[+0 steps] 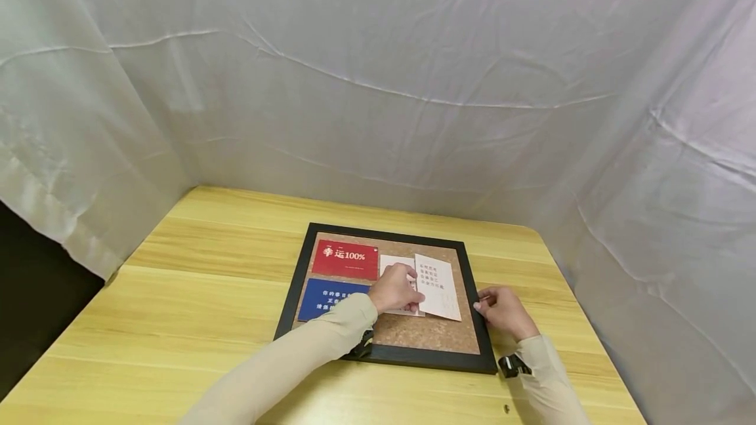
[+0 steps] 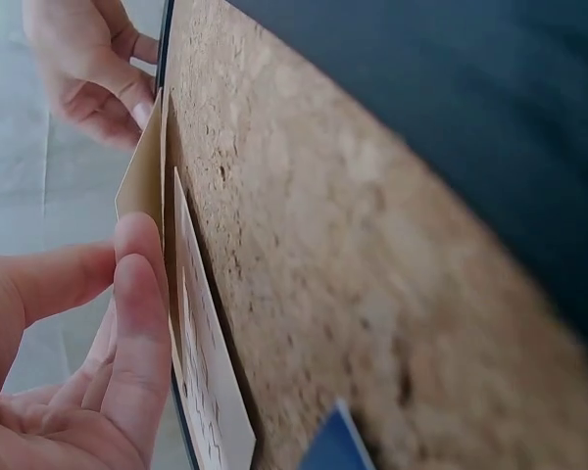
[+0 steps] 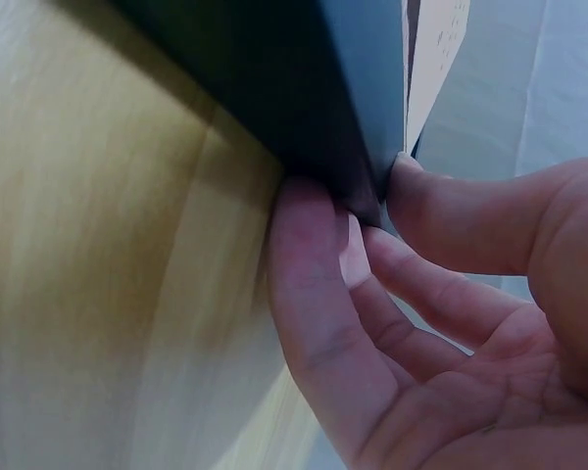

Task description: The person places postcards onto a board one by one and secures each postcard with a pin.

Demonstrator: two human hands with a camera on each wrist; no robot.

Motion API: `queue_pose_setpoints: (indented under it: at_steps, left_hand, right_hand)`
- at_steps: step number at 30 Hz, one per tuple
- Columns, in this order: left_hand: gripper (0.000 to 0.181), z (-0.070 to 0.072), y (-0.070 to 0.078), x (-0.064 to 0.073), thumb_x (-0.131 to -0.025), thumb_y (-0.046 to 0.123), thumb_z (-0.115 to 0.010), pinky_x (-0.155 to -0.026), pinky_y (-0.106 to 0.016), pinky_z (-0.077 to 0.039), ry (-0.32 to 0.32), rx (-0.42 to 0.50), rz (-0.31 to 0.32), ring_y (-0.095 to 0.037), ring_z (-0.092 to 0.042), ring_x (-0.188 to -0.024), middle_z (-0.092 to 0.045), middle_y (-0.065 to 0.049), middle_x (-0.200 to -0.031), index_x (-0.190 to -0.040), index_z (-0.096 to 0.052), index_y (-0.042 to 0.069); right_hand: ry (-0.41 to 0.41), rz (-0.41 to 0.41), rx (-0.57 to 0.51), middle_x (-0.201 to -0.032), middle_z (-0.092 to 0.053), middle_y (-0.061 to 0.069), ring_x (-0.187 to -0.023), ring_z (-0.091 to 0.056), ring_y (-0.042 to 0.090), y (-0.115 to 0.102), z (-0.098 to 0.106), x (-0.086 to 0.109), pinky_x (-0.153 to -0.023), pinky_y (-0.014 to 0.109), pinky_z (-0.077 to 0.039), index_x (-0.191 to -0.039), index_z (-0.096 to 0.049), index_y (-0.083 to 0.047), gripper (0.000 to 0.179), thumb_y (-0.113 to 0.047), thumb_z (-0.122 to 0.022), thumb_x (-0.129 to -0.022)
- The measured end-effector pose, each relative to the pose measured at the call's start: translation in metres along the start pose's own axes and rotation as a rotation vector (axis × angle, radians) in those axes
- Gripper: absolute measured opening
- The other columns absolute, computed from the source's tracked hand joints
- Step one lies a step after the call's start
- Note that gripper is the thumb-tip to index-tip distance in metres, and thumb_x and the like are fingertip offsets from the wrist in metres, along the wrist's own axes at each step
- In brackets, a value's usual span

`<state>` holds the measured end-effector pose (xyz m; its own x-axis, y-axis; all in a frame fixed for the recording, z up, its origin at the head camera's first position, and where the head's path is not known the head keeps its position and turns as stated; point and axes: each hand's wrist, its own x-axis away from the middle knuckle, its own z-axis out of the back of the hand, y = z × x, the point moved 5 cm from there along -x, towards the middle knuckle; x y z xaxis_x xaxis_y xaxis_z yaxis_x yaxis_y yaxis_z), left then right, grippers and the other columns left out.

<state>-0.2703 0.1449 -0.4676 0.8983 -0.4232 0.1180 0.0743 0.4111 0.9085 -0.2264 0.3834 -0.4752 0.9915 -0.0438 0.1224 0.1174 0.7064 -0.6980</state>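
A black-framed cork board lies on the wooden table. My left hand pinches a white card with printed characters by its left edge, between thumb and fingers; the card stands tilted above the cork. Partly covered by that hand is another white card, lying on the board. In the left wrist view the held card shows a cream face beside the fingers. My right hand grips the frame's right edge. The right wrist view shows its thumb against one face of the frame and fingers along the outer side.
On the board's left half are a red card and, below it, a blue card, partly behind my left forearm. A small dark object lies near the table's front. Pale curtains hang around the table.
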Motion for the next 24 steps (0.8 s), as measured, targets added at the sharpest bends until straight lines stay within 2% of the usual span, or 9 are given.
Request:
queue_pose_setpoints:
  at_steps: [4,12,24]
  left_hand:
    - [0.052,-0.004,0.000,-0.004,-0.086,0.001,-0.080,-0.047,-0.017,-0.047,0.002,-0.015,0.028,-0.010,-0.062,-0.045,-0.069,-0.007,-0.058,-0.133,-0.059,-0.012]
    - [0.050,-0.005,0.000,-0.009,-0.086,0.005,-0.082,-0.050,-0.017,-0.047,-0.006,-0.059,0.043,-0.010,-0.063,-0.046,-0.071,-0.006,-0.060,-0.130,-0.062,-0.008]
    - [0.050,-0.008,-0.001,-0.013,-0.085,0.004,-0.083,-0.049,-0.019,-0.051,-0.034,-0.039,0.059,-0.013,-0.067,-0.049,-0.072,-0.008,-0.062,-0.129,-0.063,-0.008]
  right_hand:
    - [0.003,0.010,0.009,-0.091,-0.069,0.021,-0.071,-0.066,0.019,0.001,0.000,-0.001,-0.061,0.033,-0.058,-0.119,-0.062,0.017,0.027,0.002,-0.065,-0.097]
    - [-0.008,0.001,0.002,-0.093,-0.068,0.022,-0.071,-0.066,0.019,0.002,0.001,-0.002,-0.061,0.033,-0.058,-0.120,-0.062,0.017,0.028,0.001,-0.064,-0.098]
    - [-0.004,-0.005,0.011,-0.093,-0.069,0.022,-0.071,-0.066,0.019,0.002,0.000,-0.003,-0.062,0.036,-0.059,-0.120,-0.062,0.016,0.027,0.000,-0.065,-0.098]
